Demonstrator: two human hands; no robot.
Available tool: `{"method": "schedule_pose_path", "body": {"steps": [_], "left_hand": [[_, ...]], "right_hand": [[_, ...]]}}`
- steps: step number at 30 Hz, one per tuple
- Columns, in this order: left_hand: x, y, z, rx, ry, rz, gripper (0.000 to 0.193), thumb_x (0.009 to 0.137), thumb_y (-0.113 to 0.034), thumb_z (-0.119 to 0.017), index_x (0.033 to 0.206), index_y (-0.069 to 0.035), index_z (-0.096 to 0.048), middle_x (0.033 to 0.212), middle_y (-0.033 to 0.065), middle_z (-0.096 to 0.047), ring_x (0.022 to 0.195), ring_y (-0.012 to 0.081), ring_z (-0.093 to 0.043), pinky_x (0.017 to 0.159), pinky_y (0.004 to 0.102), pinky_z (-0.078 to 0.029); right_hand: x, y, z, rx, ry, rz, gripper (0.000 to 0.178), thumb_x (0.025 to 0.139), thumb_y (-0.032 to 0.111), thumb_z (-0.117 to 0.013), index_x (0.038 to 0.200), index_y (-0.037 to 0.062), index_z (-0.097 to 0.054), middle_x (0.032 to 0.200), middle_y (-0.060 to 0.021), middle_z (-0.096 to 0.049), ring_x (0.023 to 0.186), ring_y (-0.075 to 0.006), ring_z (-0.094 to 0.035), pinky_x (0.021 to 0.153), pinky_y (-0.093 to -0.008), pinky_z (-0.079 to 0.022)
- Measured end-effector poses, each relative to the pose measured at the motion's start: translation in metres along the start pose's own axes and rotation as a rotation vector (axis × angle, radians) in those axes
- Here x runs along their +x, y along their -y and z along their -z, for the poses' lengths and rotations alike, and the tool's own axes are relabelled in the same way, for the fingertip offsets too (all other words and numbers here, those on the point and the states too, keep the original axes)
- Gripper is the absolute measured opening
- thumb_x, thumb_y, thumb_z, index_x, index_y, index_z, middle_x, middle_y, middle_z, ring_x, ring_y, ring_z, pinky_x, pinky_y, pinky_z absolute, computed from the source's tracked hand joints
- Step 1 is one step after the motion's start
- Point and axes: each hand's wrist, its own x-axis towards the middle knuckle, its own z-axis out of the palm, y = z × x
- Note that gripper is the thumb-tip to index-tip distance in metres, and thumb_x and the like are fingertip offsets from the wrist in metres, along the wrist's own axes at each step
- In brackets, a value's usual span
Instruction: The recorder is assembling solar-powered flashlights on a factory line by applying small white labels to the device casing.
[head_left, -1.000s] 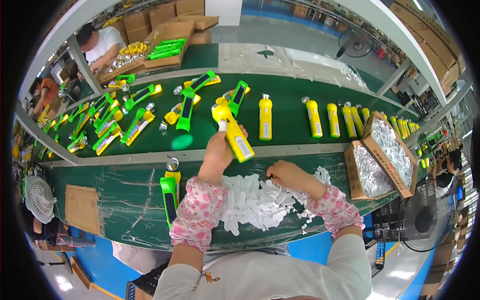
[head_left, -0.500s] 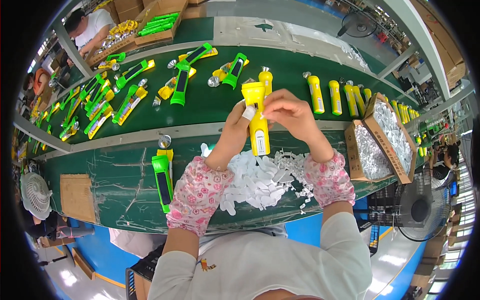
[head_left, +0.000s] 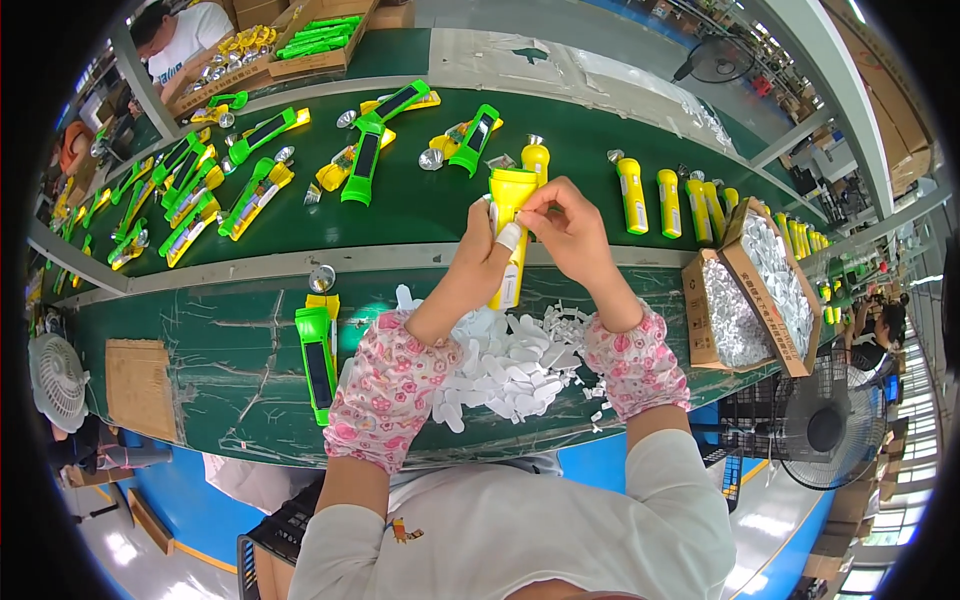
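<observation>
A yellow flashlight [head_left: 512, 184] stands nearly upright over the near edge of the belt, head uppermost. My left hand [head_left: 480, 262] is wrapped round its body from the left, with white tape on the thumb. The fingers of my right hand [head_left: 566, 228] are pinched together against the flashlight's front, just below the head; whatever lies between the fingertips is hidden. Below my hands, a pile of flat white plastic pieces [head_left: 510, 372] and some smaller white bits [head_left: 565, 330] lie on the green bench. A green and yellow flashlight [head_left: 318, 360] with a dark panel rests left of my left sleeve.
Several opened green and yellow flashlights [head_left: 365, 165] lie across the green belt [head_left: 400, 222]. Yellow flashlights [head_left: 632, 197] stand at its right. Cartons of small white parts [head_left: 735, 310] sit on the bench's right end, near a black fan [head_left: 828, 425]. Another person [head_left: 190, 45] works at far left.
My right fingertips, which showed a small white piece, have closed in against the flashlight's front. My left thumb has shifted across the body. The whole view has moved slightly.
</observation>
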Motion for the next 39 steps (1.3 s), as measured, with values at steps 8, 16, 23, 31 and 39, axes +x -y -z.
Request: {"method": "schedule_pose_path", "body": {"steps": [8, 16, 23, 31, 39], "left_hand": [[0.011, 0.021, 0.036, -0.045, -0.139, 0.09, 0.033, 0.1, -0.016, -0.042, 0.128, -0.003, -0.031, 0.109, 0.0109, -0.053, 0.087, 0.0151, -0.06, 0.07, 0.0282, -0.052], [0.031, 0.012, 0.078, -0.329, -0.41, 0.282, 0.029, 0.098, -0.022, -0.044, 0.118, -0.001, -0.041, 0.103, 0.0121, -0.058, 0.084, 0.0198, -0.062, 0.07, 0.0356, -0.055], [0.049, 0.033, 0.091, -0.335, -0.448, 0.339, 0.033, 0.099, -0.021, -0.044, 0.125, 0.0, -0.041, 0.104, 0.0118, -0.059, 0.089, 0.0225, -0.062, 0.077, 0.0386, -0.056], [0.092, 0.079, 0.072, -0.438, -0.379, 0.401, 0.032, 0.098, -0.015, -0.046, 0.125, 0.002, -0.042, 0.108, 0.0127, -0.057, 0.093, 0.0241, -0.061, 0.083, 0.0409, -0.053], [0.093, 0.115, 0.074, 1.017, -0.674, 0.141, 0.082, 0.076, -0.049, -0.07, 0.132, 0.006, -0.043, 0.123, 0.0284, -0.048, 0.117, 0.0435, -0.044, 0.1, 0.0496, -0.034]], "right_hand": [[0.056, -0.035, -0.028, -0.039, 0.1, -0.026, 0.04, 0.073, 0.005, -0.078, 0.09, 0.0097, -0.042, 0.074, 0.0012, -0.042, 0.065, -0.0071, -0.043, 0.055, -0.0242, -0.038], [0.179, -0.104, -0.009, -0.426, 0.403, 0.053, 0.045, 0.077, 0.003, -0.069, 0.118, 0.0117, -0.05, 0.112, -0.0057, -0.055, 0.106, -0.0204, -0.053, 0.081, -0.0374, -0.046], [0.227, -0.182, 0.0, -1.317, 0.549, 0.324, 0.051, 0.07, 0.003, -0.068, 0.118, 0.0182, -0.06, 0.128, -0.003, -0.053, 0.132, -0.0252, -0.038, 0.11, -0.0547, -0.027], [0.168, -0.124, 0.076, -0.964, 0.38, 0.063, 0.048, 0.069, 0.019, -0.075, 0.113, 0.0121, -0.061, 0.105, -0.0121, -0.06, 0.101, -0.0319, -0.059, 0.091, -0.0438, -0.044], [0.082, -0.045, 0.063, -0.458, 0.248, 0.048, 0.065, 0.077, 0.027, -0.077, 0.132, 0.0055, -0.05, 0.12, -0.0169, -0.06, 0.109, -0.0283, -0.061, 0.091, -0.0359, -0.047]]}}
